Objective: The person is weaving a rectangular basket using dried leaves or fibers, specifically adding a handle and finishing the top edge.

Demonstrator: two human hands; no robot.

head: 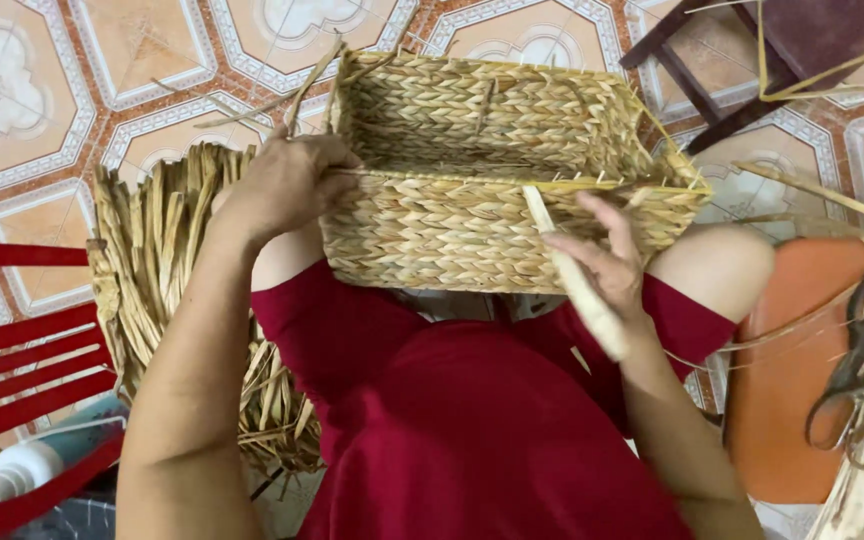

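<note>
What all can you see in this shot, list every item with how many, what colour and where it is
Woven basket: one, straw, on the lap, centre.
Loose strand: one, pale, held at the basket's near rim.
Bundle of dried strands: one, tan, on the floor, left.
Chair: one, red, lower left.
Bottle: one, white, bottom left.
Stool: one, orange, right.
Scissors: one, dark, on the stool.
Wooden furniture: one, dark brown, top right.
Tiled floor: orange and white.
Left hand: grips the basket's rim.
Right hand: holds the strand.

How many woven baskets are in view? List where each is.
1: the woven basket rests on the person's lap, left hand gripping its rim, right hand at its front. Others may be hidden.
</note>
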